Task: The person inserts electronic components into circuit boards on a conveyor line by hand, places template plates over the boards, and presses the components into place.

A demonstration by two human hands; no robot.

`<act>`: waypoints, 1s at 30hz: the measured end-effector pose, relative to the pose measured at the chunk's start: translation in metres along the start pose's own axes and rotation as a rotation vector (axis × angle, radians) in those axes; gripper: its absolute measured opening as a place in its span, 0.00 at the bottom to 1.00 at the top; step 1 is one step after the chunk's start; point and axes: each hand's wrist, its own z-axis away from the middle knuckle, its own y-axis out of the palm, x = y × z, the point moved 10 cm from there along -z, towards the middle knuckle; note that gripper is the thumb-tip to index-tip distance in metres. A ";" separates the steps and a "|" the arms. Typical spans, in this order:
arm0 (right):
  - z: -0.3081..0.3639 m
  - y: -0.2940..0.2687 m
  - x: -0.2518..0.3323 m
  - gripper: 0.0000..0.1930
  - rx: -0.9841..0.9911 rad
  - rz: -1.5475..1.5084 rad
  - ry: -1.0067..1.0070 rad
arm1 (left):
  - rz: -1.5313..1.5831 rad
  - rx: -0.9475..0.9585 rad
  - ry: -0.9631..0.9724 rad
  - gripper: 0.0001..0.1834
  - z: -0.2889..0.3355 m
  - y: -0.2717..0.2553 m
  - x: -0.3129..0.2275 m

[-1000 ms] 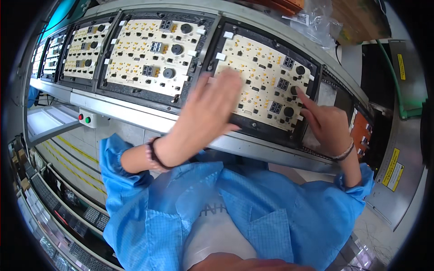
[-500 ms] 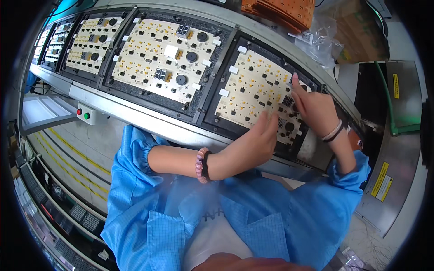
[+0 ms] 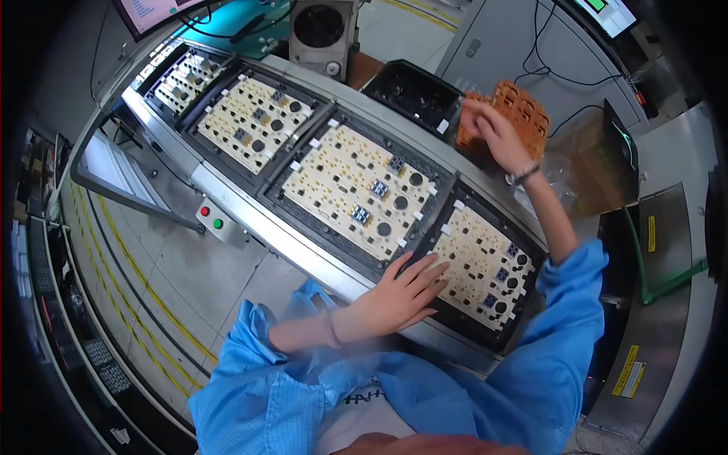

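My left hand (image 3: 398, 296) is open, fingers spread over the left edge of the rightmost cream circuit board (image 3: 474, 262). That board lies in a black frame (image 3: 462, 322) and carries small yellow and black parts, display modules and round black buzzers along its right side. Beyond the line, my right hand (image 3: 497, 136) is raised, its fingers loosely bent and apart, with nothing visible in them. It is beside the right end of a black bin (image 3: 406, 95) and in front of stacked orange plastic trays (image 3: 523, 117). Whether it touches either is unclear.
More framed boards sit along the line to the left, the nearest being a populated circuit board (image 3: 356, 189). A button box (image 3: 216, 218) with red and green buttons hangs on the front rail. Clear plastic bags (image 3: 557, 178) and a cardboard box (image 3: 599, 171) are at far right.
My right hand has left the rightmost board and moved out beyond the line, near the bin and orange trays. My left hand has spread at the board's left edge. The view has shifted.
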 end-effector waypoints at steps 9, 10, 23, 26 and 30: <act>-0.021 -0.080 -0.030 0.29 -0.122 1.524 0.054 | 0.074 -0.151 0.018 0.23 0.005 -0.019 0.007; -0.011 -0.095 -0.047 0.29 -0.127 1.531 0.059 | 0.109 -0.170 0.029 0.23 0.007 -0.017 0.008; 0.052 -0.110 -0.091 0.33 0.184 1.626 -0.142 | 0.115 -0.158 0.036 0.20 0.015 -0.017 0.013; 0.077 -0.110 -0.063 0.32 0.169 1.555 -0.247 | 0.129 -0.177 0.042 0.19 0.015 -0.020 0.013; 0.105 -0.107 0.039 0.18 -0.050 1.180 -0.316 | 0.108 -0.158 -0.014 0.17 0.008 -0.025 0.021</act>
